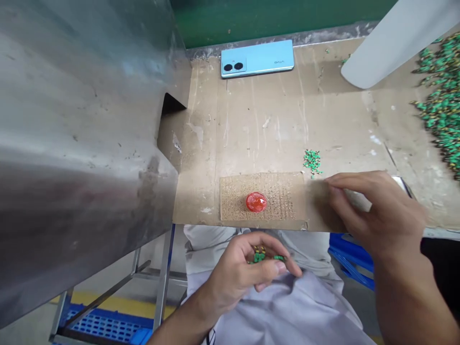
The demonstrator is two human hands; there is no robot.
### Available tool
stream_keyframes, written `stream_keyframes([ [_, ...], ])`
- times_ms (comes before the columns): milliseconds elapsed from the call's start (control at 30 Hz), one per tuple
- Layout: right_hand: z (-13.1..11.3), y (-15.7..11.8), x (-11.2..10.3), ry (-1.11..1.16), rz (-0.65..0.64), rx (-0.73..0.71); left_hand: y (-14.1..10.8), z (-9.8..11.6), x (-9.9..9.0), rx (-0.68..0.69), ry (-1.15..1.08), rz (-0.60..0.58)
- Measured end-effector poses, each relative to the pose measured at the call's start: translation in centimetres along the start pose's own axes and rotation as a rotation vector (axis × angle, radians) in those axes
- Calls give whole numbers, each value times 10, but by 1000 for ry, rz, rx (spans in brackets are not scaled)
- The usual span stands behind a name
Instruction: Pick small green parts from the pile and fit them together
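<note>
My left hand (251,268) is cupped over my lap, its fingers curled round several small green pieces (259,257) with yellowish tips. To the right, above the table's front edge, my right hand (377,206) has thumb and forefinger close together; whether anything is between them is too small to tell. A small pile of green pieces (312,161) lies just beyond those fingertips. Left of that hand, a brown perforated board (280,196) lies flat along the front edge, with rows of tiny holes or bits. A round red object (256,202) rests on it.
A light blue phone (258,58) lies at the table's back edge. A large heap of green pieces (443,105) covers the right side. A white curved object (391,43) stands at the back right. A metal cabinet side (86,134) bounds the left. Blue stools show below.
</note>
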State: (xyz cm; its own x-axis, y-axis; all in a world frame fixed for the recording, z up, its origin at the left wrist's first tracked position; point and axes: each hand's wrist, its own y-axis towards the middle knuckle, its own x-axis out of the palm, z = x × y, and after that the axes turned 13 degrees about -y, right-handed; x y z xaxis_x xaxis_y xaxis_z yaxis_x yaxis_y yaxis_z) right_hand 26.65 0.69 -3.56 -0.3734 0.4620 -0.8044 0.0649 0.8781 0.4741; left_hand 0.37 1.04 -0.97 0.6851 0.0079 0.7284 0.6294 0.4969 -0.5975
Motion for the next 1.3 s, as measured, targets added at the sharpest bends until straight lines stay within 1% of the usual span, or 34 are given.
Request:
stream_keyframes([
  [100,-28,-14,-10,188,-11,70,-2,4,-2,42,88,25],
  [133,-39,-20,-13,331,-19,132,-3,5,-3,52,112,23],
  [200,-59,-30,-17,574,-93,196,-3,5,-2,50,147,9],
  [233,-68,-34,-18,648,-144,237,-3,5,-2,49,165,1],
  [300,-78,-42,-19,704,-212,273,-2,4,1,69,228,-5],
  [367,-82,-49,-17,685,-225,261,0,3,5,110,306,-19],
  [467,-80,-53,-14,587,-209,158,2,3,10,133,371,-47],
  [600,-79,-48,-12,438,-164,-4,1,2,10,172,445,-13],
  [700,-80,-42,-13,399,-151,-77,-1,2,8,228,540,3],
  [867,-83,-39,-13,425,-173,-101,-7,5,6,340,715,7],
  [1033,-86,-32,-12,369,-213,-181,-13,13,7,479,879,18],
  [1133,-85,-22,-13,367,-255,-202,-15,15,5,497,854,33],
  [1233,-80,-10,-13,361,-322,-163,-13,12,1,484,756,11],
  [1300,-76,-1,-10,352,-325,-133,-11,9,-2,489,729,-4],
])
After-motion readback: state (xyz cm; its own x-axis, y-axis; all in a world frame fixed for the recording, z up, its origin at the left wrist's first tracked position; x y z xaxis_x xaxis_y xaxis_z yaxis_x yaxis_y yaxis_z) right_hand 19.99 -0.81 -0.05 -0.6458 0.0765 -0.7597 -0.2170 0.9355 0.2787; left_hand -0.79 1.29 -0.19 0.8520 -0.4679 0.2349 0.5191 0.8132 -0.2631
